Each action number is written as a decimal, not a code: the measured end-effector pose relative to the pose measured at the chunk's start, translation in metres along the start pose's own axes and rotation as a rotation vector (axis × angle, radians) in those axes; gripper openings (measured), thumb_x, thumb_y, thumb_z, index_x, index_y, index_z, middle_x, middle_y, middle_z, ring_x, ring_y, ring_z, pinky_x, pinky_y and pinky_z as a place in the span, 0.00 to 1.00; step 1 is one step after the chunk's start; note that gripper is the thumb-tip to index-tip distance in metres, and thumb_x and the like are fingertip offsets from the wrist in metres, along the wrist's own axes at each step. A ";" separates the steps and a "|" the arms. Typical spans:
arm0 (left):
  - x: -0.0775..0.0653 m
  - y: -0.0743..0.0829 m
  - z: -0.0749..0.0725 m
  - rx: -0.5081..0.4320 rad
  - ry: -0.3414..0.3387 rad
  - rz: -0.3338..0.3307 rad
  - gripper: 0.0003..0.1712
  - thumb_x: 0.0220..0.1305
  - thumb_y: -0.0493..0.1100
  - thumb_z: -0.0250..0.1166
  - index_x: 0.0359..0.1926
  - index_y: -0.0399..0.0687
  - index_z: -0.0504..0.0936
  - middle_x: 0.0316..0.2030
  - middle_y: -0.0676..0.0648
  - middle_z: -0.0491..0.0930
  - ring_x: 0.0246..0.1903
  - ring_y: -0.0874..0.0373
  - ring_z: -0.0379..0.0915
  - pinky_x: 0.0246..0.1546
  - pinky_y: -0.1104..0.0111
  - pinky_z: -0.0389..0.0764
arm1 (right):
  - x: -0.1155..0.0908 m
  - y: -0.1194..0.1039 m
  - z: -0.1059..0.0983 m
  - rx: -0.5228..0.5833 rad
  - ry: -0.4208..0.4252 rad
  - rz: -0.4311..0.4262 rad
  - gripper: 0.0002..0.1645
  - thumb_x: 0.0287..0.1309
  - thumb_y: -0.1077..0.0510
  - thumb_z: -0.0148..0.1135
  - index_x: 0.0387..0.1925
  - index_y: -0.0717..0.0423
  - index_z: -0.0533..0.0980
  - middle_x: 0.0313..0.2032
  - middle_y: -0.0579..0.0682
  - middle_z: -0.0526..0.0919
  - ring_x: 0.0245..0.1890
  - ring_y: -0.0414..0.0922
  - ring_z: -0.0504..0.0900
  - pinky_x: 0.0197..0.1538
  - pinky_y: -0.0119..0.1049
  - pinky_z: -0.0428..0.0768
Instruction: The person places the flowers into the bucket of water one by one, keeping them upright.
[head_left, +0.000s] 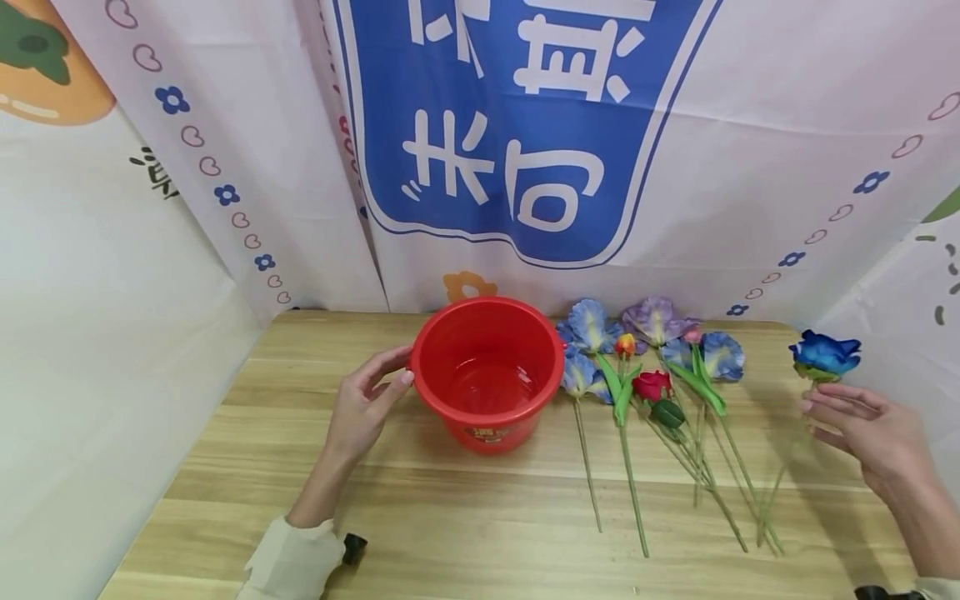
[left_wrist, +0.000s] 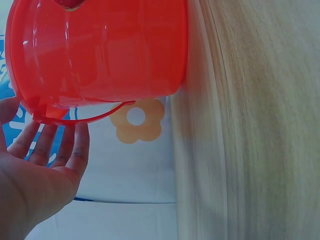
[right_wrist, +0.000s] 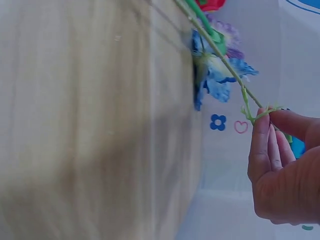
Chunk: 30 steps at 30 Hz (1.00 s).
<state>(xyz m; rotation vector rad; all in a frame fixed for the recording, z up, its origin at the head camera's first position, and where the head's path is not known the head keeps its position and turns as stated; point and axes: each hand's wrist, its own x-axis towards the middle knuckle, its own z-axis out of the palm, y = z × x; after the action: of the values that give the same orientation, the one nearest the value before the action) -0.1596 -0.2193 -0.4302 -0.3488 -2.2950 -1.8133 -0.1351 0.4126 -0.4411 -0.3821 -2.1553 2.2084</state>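
A red plastic bucket [head_left: 487, 425] stands upright on the table with its mouth facing up. My left hand [head_left: 363, 404] is at its left side, thumb near the rim and extended fingertips against the thin red handle [left_wrist: 90, 120], which hangs down along the wall. Over on the right, my right hand [head_left: 873, 429] pinches the green stem [right_wrist: 230, 67] of a blue rose [head_left: 827, 354] between thumb and fingers, just below the bloom. The bloom is raised above the table, while the stem slants down to the left.
Several artificial flowers lie right of the bucket: blue irises [head_left: 588, 327], a purple iris [head_left: 656, 319], a red rose [head_left: 651, 383] and an orange tulip [head_left: 625, 344]. Their stems point toward the front of the wooden table [head_left: 450, 525]. A printed cloth [head_left: 750, 167] hangs behind.
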 end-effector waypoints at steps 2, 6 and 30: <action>0.000 0.000 0.000 0.001 -0.001 -0.001 0.25 0.76 0.36 0.66 0.70 0.39 0.78 0.66 0.35 0.81 0.60 0.67 0.78 0.56 0.78 0.84 | -0.001 -0.004 0.000 0.056 0.003 -0.033 0.20 0.67 0.71 0.69 0.39 0.39 0.87 0.34 0.35 0.93 0.32 0.33 0.92 0.32 0.30 0.90; 0.000 0.000 0.000 0.001 0.000 0.003 0.25 0.76 0.36 0.66 0.70 0.40 0.79 0.66 0.36 0.81 0.61 0.66 0.78 0.56 0.78 0.84 | -0.004 -0.014 0.003 0.114 0.032 -0.081 0.19 0.64 0.74 0.70 0.40 0.43 0.87 0.34 0.37 0.94 0.33 0.33 0.93 0.31 0.29 0.89; -0.001 0.001 0.005 -0.004 0.003 0.042 0.31 0.71 0.35 0.70 0.73 0.45 0.77 0.71 0.42 0.77 0.63 0.63 0.77 0.56 0.75 0.86 | -0.011 -0.084 0.091 0.098 0.000 -0.251 0.20 0.62 0.69 0.75 0.52 0.51 0.83 0.41 0.39 0.92 0.37 0.35 0.92 0.36 0.29 0.90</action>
<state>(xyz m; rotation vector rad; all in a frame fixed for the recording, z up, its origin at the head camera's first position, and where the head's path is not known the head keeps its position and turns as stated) -0.1580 -0.2145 -0.4306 -0.3912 -2.2653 -1.7975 -0.1552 0.3249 -0.3554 -0.1004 -1.9603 2.1607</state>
